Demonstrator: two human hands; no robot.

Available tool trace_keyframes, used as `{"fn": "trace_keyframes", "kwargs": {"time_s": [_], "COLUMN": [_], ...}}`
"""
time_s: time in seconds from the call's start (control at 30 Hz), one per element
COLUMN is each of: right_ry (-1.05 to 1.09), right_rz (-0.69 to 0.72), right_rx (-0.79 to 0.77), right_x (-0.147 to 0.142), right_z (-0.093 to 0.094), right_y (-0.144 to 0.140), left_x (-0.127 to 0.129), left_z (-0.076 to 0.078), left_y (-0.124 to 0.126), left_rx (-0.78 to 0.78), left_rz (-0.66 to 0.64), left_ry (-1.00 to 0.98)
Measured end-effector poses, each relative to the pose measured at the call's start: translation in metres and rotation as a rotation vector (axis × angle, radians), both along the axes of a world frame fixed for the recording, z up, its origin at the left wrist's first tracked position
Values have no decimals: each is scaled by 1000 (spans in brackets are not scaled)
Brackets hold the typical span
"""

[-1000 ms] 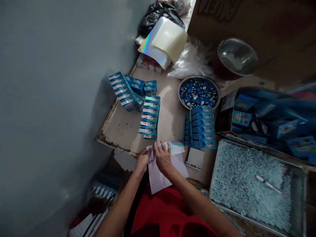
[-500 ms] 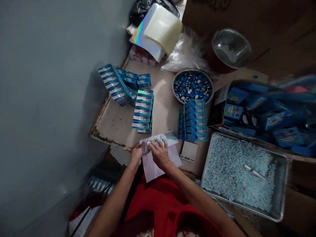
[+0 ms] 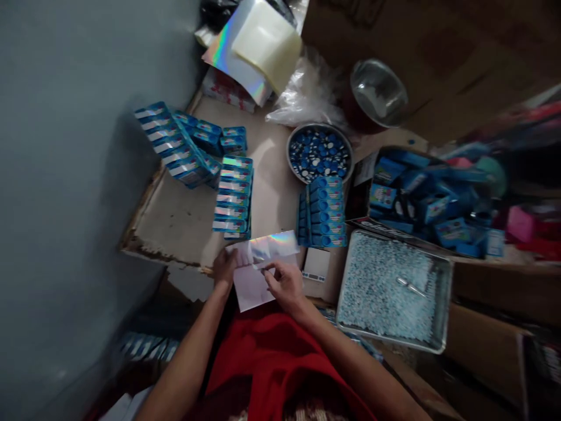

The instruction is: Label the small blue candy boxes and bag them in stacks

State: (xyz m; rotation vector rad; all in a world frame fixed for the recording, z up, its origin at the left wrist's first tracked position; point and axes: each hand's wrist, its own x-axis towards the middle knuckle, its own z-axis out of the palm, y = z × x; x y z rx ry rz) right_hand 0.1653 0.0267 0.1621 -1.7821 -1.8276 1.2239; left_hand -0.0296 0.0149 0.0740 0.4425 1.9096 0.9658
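A holographic sticker sheet (image 3: 267,248) on white backing paper (image 3: 250,290) lies at the near edge of a worn tabletop (image 3: 179,219). My left hand (image 3: 224,268) pins the sheet's left edge. My right hand (image 3: 284,282) pinches at something small on the sheet with thumb and fingertips; I cannot make out what. A row of blue boxes with shiny labels (image 3: 234,196) stands just beyond the sheet. Another row of blue boxes with round caps (image 3: 323,213) stands to the right.
More blue boxes (image 3: 175,149) lean near the grey wall. A metal bowl of blue caps (image 3: 319,153), a metal tray of small pale pieces (image 3: 391,289), a small scale (image 3: 316,266), a carton of blue boxes (image 3: 421,199) and holographic sheets (image 3: 249,49) surround the work spot.
The view swung rightward, so everything shifted left in frame. My right hand drew back from flat on the sheet to a pinch at its lower edge. My left hand stayed on the left edge.
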Motion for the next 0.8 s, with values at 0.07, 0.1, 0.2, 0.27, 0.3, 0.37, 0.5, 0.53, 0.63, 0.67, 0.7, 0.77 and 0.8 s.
{"fn": "trace_keyframes", "kwargs": {"time_s": [0.07,0.1,0.2,0.27,0.3,0.37,0.5,0.53,0.63,0.67,0.7,0.77,0.8], "right_ry": [159,241,426,475,488,506,469,435,267,184,94,-86,-162], "right_rz": [-230,-319,-452,-480,-487,-490,-482,-486,-502,-508,-504,-476,-463], "right_rx": [-143,-191,-253,-264,-262,-247,-205,-176,-38,22,83,196,240], "right_x": [22,34,64,79,85,93,107,110,118,120,122,124,125], "right_z": [32,48,85,95,95,90,73,69,57,53,49,43,41], "right_y": [6,12,42,66,78,98,130,138,164,175,185,206,216], "left_x": [6,13,51,81,95,117,139,142,149,152,154,158,160], "left_z": [9,17,45,62,69,76,81,83,88,89,91,93,93], "left_y": [-8,-12,-6,19,36,72,127,137,164,174,185,207,217], "left_rx": [15,28,74,130,166,216,218,213,219,230,243,271,285], "left_rz": [-9,-28,-156,-219,-227,-241,-176,-151,-158,-166,-174,-168,-163], "left_ry": [303,413,137,-379,-605,-841,-701,-659,-597,-575,-550,-492,-463]}}
